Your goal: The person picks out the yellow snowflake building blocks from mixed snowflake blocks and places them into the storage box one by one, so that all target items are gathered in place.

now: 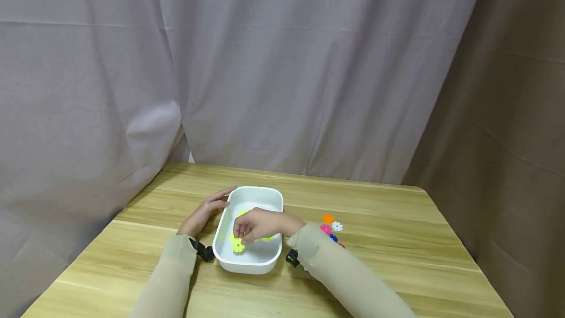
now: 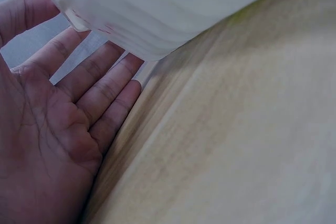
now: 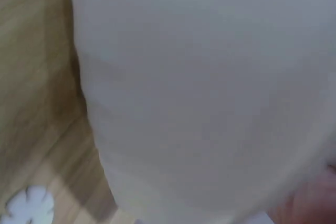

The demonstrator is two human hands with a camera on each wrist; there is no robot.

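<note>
A white rectangular tub (image 1: 247, 268) stands on the table. Inside it, my right hand (image 1: 262, 223) pinches a yellow notched plastic disc (image 1: 238, 246) between thumb and fingers, low over the tub's near half. More yellow discs (image 1: 268, 239) lie on the tub floor, partly hidden by this hand. Against the tub's left side rests my left hand (image 1: 206, 213), its fingers nearly straight and touching the wall near the rim. The left wrist view shows the palm (image 2: 63, 114) facing the tub's outer wall (image 2: 157, 9). That wall (image 3: 194, 87) fills most of the right wrist view.
Right of the tub lie loose discs: orange (image 1: 328, 218), white (image 1: 337, 226), pink (image 1: 325, 228), blue (image 1: 333, 237) and a red one (image 1: 342, 245) partly hidden by the right sleeve. Grey curtains (image 1: 265, 87) hang behind the wooden table (image 1: 388, 239).
</note>
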